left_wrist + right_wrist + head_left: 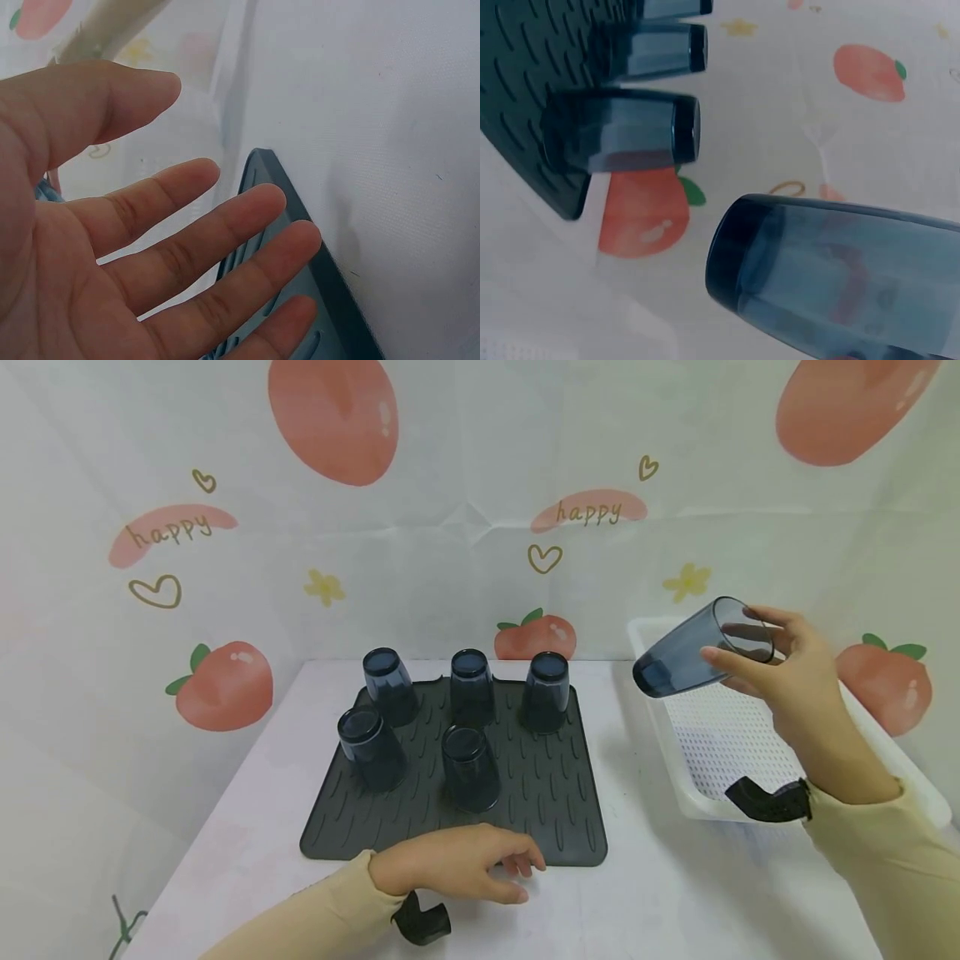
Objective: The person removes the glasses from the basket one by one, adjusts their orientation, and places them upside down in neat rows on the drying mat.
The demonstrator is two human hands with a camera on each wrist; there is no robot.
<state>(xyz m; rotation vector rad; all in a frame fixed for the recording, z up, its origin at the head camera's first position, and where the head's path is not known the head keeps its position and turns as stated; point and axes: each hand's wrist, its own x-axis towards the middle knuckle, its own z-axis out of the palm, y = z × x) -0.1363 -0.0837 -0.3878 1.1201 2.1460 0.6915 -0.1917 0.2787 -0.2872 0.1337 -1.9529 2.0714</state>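
Note:
My right hand [787, 668] grips a blue-tinted glass [686, 652] near its rim, above a white basket. The glass is tilted, with its thick base pointing left and down; in the right wrist view the same glass [840, 270] fills the lower right. My left hand [472, 864] hovers by the front edge of the black drying mat [405, 835], holding nothing, its fingers apart in the left wrist view. Several matching glasses [470, 768] stand upside down on the mat, three along the back and two nearer the front.
The white perforated basket [675, 768] stands at the right of the white table [247, 860]. Behind the table hangs a white cloth [450, 585] printed with peaches, hearts and "happy". A green cord [123, 927] shows at the lower left.

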